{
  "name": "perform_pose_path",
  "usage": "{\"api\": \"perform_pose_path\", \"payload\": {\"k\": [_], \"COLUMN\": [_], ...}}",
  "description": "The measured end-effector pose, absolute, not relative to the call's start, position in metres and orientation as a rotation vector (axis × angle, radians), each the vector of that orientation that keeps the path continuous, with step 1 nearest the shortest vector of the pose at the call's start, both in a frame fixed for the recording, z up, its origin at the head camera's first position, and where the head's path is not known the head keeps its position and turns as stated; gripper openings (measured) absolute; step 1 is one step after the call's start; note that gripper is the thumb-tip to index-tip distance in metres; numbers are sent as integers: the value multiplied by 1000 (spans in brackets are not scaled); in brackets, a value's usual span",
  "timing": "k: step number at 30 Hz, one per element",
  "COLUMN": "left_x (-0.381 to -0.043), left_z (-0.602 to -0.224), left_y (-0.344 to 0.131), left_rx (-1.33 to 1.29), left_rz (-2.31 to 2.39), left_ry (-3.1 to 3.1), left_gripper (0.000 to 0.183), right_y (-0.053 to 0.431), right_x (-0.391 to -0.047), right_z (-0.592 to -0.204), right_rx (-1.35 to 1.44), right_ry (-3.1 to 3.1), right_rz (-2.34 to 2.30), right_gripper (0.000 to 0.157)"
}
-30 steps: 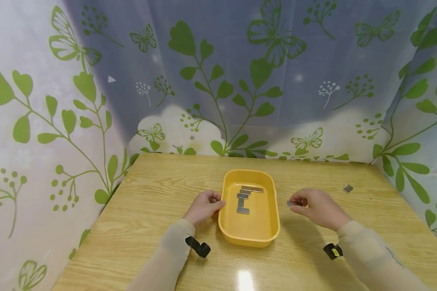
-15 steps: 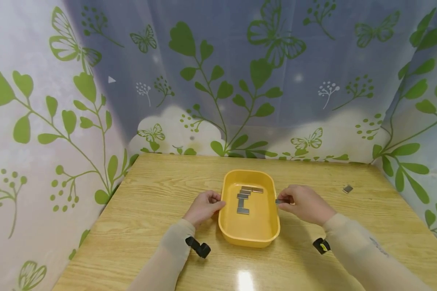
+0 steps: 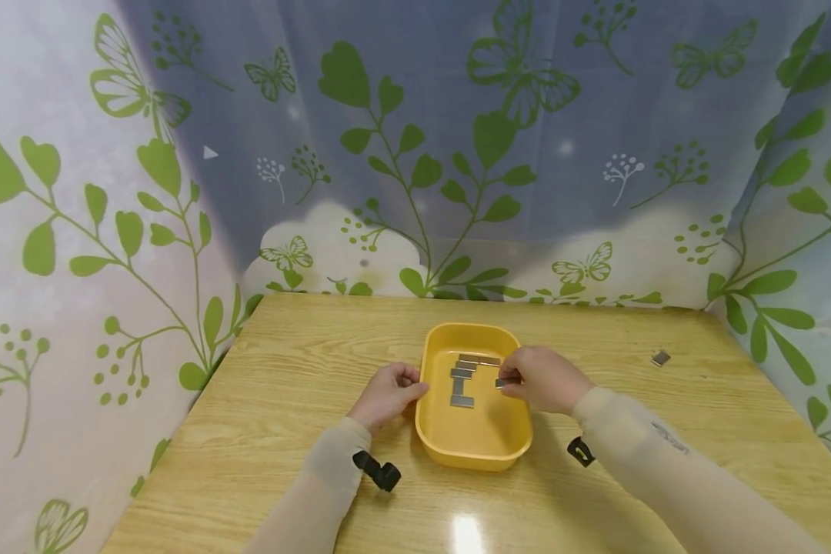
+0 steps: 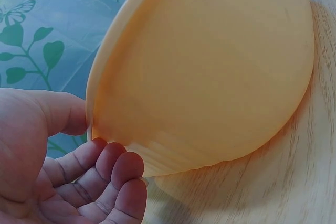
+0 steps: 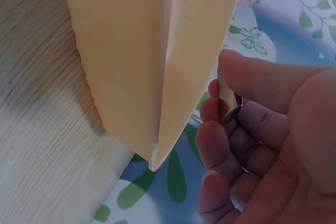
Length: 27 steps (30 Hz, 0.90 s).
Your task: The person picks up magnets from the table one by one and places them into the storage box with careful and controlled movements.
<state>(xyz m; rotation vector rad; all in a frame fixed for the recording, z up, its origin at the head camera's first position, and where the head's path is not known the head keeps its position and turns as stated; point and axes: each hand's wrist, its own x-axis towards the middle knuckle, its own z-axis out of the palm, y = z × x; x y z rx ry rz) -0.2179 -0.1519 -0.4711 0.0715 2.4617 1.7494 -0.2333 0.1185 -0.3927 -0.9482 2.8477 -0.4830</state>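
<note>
A yellow plastic tray [image 3: 472,463] stands on the table with several small flat metal bars [image 3: 462,402] lying on its floor. My left hand [image 3: 385,395] grips the tray's left rim between thumb and fingers; the left wrist view shows the fingertips against the outer wall [image 4: 210,77]. Over the tray's right side is my right hand [image 3: 548,378], pinching another small metal bar [image 3: 503,382] above the tray floor. In the right wrist view this shiny metal bar [image 5: 229,100] sits between thumb and fingertips.
One more small metal piece [image 3: 660,358] lies on the wooden table [image 3: 305,346] at the far right. A printed cloth [image 3: 415,154] with leaves and butterflies closes off the back and sides. Black wrist cameras [image 3: 381,471] hang at both wrists.
My right hand has moved left with the metal bar, from beside the tray across its right rim to inside it. The left hand and the tray have stayed in place.
</note>
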Motion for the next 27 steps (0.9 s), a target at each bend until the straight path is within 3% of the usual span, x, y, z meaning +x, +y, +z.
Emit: {"api": "perform_pose_path", "payload": {"k": [12, 22, 27], "left_x": [-218, -219, -219], "left_z": [-472, -473, -473], "left_y": [-152, -152, -152], "left_rx": [80, 85, 86], "left_rz": [1765, 1759, 1755], "left_ry": [2451, 2455, 2455], "left_gripper": [19, 19, 19], "right_y": [104, 90, 84], "right_x": [-246, -250, -254], "right_z": [-393, -389, -391], "right_rx": [-951, -959, -959], "right_ry": [2795, 2773, 2771], "right_rz": [-423, -315, -269], "right_gripper": [4, 45, 48]}}
